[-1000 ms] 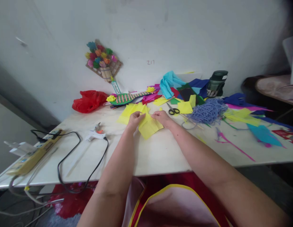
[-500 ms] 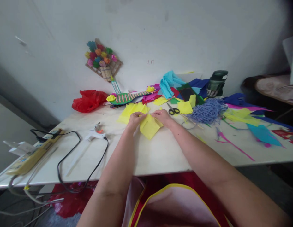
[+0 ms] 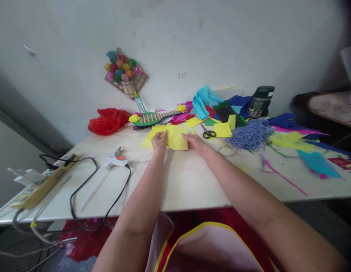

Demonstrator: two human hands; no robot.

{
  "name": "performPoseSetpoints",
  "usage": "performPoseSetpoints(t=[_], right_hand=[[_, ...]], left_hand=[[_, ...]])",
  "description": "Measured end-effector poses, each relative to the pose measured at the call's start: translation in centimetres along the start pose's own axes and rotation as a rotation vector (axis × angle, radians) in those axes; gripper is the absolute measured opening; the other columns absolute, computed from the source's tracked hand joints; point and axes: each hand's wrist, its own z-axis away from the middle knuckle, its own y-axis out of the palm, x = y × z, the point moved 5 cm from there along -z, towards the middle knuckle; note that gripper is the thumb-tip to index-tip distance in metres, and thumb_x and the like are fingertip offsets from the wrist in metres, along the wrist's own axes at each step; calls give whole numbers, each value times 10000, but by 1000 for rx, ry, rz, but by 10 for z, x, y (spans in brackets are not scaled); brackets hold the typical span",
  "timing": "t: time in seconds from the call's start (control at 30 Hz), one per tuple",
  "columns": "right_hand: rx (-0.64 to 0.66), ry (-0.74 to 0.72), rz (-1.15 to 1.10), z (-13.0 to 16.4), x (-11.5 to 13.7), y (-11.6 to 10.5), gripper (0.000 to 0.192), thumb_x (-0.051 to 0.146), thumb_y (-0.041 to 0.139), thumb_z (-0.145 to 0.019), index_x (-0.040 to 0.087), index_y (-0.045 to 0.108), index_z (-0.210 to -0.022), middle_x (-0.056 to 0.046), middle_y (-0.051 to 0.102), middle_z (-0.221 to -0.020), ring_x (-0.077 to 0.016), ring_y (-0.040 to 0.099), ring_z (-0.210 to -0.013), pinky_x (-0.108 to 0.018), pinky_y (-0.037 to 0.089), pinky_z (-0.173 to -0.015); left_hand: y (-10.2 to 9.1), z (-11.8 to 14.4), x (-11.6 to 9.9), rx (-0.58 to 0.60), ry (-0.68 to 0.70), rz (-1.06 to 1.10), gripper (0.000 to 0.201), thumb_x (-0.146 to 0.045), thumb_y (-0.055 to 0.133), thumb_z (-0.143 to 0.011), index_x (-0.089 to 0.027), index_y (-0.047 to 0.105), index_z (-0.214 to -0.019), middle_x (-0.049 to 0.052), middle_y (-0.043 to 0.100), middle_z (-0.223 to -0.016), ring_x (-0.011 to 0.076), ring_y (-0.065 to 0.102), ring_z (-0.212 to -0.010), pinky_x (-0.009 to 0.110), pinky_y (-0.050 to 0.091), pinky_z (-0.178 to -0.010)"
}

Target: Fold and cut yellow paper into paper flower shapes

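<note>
Left hand (image 3: 159, 141) and right hand (image 3: 196, 142) out over a white table (image 3: 192, 177), pinching between them a yellow paper square (image 3: 177, 137) held just off the tabletop, left fingers closed on its near left edge, right fingertips closed on its right edge. Just behind the left hand, partly under the held square, more yellow paper sheets (image 3: 151, 134) lying flat. Beyond the right hand, near its fingertips, black-handled scissors (image 3: 208, 132), then a yellow-green square (image 3: 222, 129) and a tangle of blue-purple yarn (image 3: 250, 134). Farther back from both hands, against the wall, a heap of coloured paper (image 3: 205, 102) and a dark green bottle (image 3: 260, 101). Well to the left of the left hand, a white glue gun (image 3: 114, 161) with a black cord (image 3: 87, 189), a yellow power strip (image 3: 39, 183) at the table's corner, and a red plastic bag (image 3: 107, 121). On the wall above, a paper flower bouquet (image 3: 124, 71). Well off to the right of the right hand, loose scraps of blue, yellow and pink paper (image 3: 303, 147)
</note>
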Motion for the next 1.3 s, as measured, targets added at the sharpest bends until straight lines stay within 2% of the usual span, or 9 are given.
performPoseSetpoints(t=[0.1,0.2,0.37,0.47,0.67,0.8,1.0,1.3], right_hand=[[-90,-29,18,-1,0,-3,263,350,674,-584,141,593,-723,-29,630,-632,-141,574,-551,-244,435,-484],[-146,-79,33,-2,3,-9,234,291,693,-547,143,601,-703,-12,630,-632,-144,584,-585,-260,458,-560],[-108,-84,79,-2,7,-13,199,261,695,-525,153,606,-666,-2,626,-609,-153,592,-605,-277,469,-606],[-50,-30,107,-1,6,-11,178,226,699,-517,153,612,-654,1,627,-594,-153,594,-595,-280,472,-621],[25,-8,162,2,5,-7,204,219,706,-522,144,624,-694,-10,639,-626,-153,596,-617,-275,470,-632],[38,-38,102,4,8,-3,231,301,666,-583,157,603,-752,-8,638,-675,-145,594,-628,-264,467,-610],[-118,-122,163,5,13,-5,182,328,619,-603,164,558,-656,32,583,-587,-113,546,-536,-225,434,-517],[-31,-133,126,5,14,-3,209,277,604,-617,176,609,-800,-1,638,-677,-159,603,-642,-264,465,-585]], left_hand=[[4,4,-3,34,11,5,348,-463,620,-563,-144,531,-670,-29,501,-538,71,468,-492,182,369,-454],[6,9,-8,127,-9,62,378,-465,651,-528,-143,514,-671,-17,518,-562,76,475,-488,192,390,-448],[4,15,-12,350,-74,24,409,-468,672,-507,-146,524,-710,15,566,-621,118,533,-545,224,422,-476],[2,14,-11,417,-29,-53,405,-495,635,-554,-138,564,-733,22,574,-624,109,518,-543,205,384,-476],[3,4,-5,381,114,-246,349,-493,584,-608,-152,523,-570,-33,451,-482,58,358,-437,182,235,-404],[6,4,-3,332,122,-272,337,-491,562,-625,-159,516,-584,-34,447,-484,66,366,-436,186,244,-408],[7,4,0,303,113,-246,316,-480,554,-633,-164,548,-649,-35,454,-480,71,374,-426,188,236,-407],[3,5,-4,341,140,-282,278,-431,553,-636,-159,543,-579,-27,451,-495,84,383,-482,196,261,-442]])
